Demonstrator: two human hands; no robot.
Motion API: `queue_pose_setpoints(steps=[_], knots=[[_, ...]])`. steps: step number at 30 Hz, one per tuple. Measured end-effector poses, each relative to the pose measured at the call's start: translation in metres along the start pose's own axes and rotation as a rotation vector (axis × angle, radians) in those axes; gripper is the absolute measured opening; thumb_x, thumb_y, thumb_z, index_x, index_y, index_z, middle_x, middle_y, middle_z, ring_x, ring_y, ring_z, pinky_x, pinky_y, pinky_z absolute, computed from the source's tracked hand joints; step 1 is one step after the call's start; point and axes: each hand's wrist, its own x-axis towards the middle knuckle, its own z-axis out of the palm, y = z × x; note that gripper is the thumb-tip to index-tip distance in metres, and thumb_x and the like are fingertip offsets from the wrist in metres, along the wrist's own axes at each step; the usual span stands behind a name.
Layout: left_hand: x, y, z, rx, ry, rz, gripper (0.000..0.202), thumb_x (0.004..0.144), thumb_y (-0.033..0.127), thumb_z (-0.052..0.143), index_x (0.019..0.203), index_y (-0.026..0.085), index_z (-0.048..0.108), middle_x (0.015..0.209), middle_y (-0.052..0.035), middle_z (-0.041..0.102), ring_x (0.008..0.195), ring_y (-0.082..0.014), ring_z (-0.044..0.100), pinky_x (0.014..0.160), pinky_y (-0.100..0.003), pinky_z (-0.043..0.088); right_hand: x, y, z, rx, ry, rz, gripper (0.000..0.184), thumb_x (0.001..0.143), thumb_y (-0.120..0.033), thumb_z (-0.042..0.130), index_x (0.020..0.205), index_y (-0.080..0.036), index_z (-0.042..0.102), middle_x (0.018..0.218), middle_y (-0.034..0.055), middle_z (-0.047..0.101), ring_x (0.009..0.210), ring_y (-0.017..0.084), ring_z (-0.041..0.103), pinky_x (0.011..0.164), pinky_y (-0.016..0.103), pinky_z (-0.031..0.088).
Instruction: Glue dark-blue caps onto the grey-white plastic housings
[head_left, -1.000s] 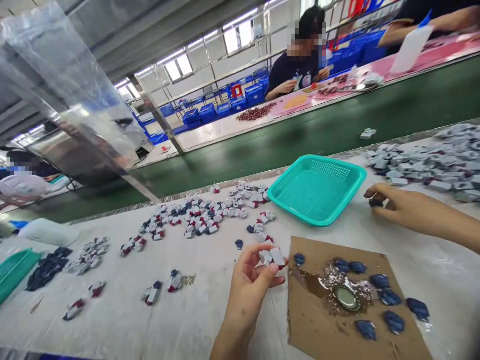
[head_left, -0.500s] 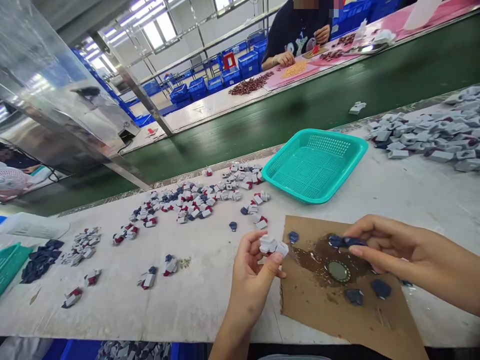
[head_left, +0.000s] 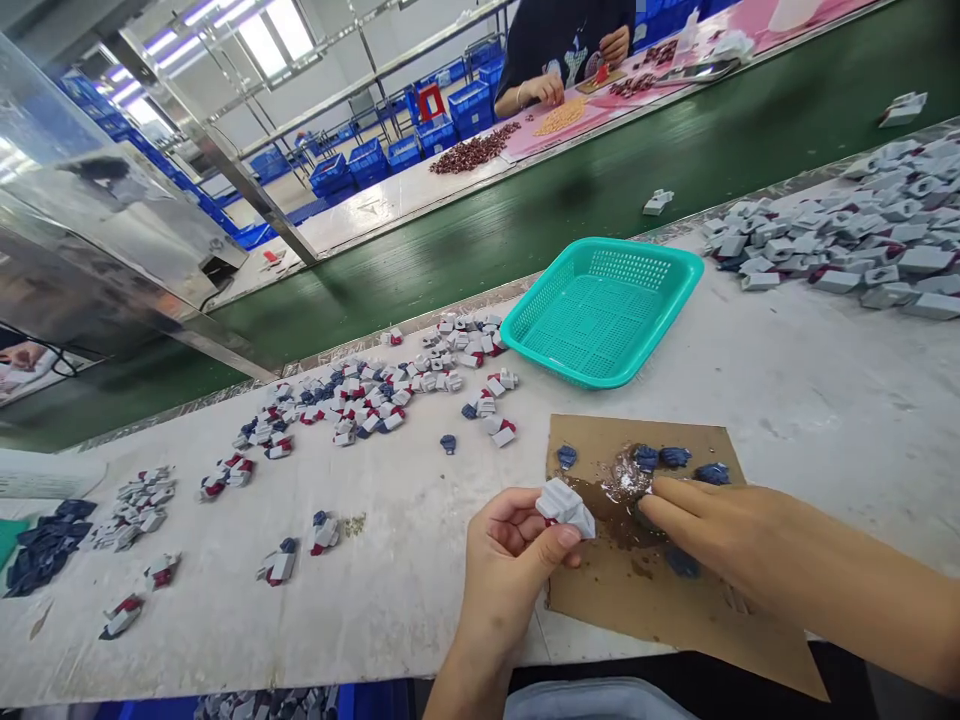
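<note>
In my left hand (head_left: 510, 565), pinched between thumb and fingers, is a small light-grey plastic part (head_left: 564, 506) with a bit of dark red beneath. My right hand (head_left: 724, 525) reaches over a brown cardboard sheet (head_left: 600, 590), fingers together and pointing down at a wet, dark, glue-like patch (head_left: 600, 500). Its fingertips are partly hidden, and whatever they hold cannot be made out. Near them lie several dark blue pieces, among them one by the fingertips (head_left: 645, 457) and one at the cardboard's upper left (head_left: 566, 457). Another blue piece (head_left: 682, 562) is partly covered by my right hand.
A green perforated basket (head_left: 517, 335) stands behind the cardboard. Grey parts (head_left: 862, 235) are heaped at right; grey, red and blue assemblies (head_left: 367, 395) spread leftward. Beyond runs a green conveyor belt (head_left: 450, 235) carrying a few parts. Across it, a person (head_left: 562, 60) works at small pieces.
My right hand has lowered the dark blue piece it held to the cardboard, and its fingers now press down there. My left hand keeps the grey part, slightly turned. The view has shifted.
</note>
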Motion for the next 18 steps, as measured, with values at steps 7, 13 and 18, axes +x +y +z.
queue_pose_setpoints(steps=[7,13,18], knots=[[-0.002,0.001,-0.004,-0.057,-0.041,-0.012,0.030,0.060,0.028,0.097,0.079,0.017,0.077,0.077,-0.0017,0.080,0.063,-0.0086,0.067,0.058,-0.016,0.057,0.015,0.000,0.001,-0.100,0.032,-0.126,0.043,0.054,0.010,0.044,0.083,-0.022,0.049,0.073,0.0001,0.057,0.047,0.016,0.045,0.049,0.032,0.020],[-0.004,-0.003,-0.004,-0.047,-0.065,-0.013,0.047,0.063,0.031,0.096,0.106,0.022,0.078,0.076,-0.0003,0.077,0.068,-0.0112,0.069,0.059,-0.017,0.058,0.027,-0.006,-0.028,0.433,-0.035,0.146,0.021,0.095,-0.015,0.042,0.079,-0.023,0.053,0.066,-0.0008,0.057,0.051,0.014,0.054,0.048,0.028,0.034],[-0.010,-0.004,0.004,-0.036,-0.057,0.036,0.044,0.064,0.032,0.095,0.105,0.025,0.080,0.080,-0.0001,0.074,0.070,-0.0112,0.067,0.058,-0.018,0.058,0.048,-0.026,-0.064,0.906,-0.054,0.427,0.027,0.096,-0.048,0.055,0.085,-0.027,0.067,0.069,0.0001,0.067,0.057,0.016,0.064,0.049,0.026,0.047]])
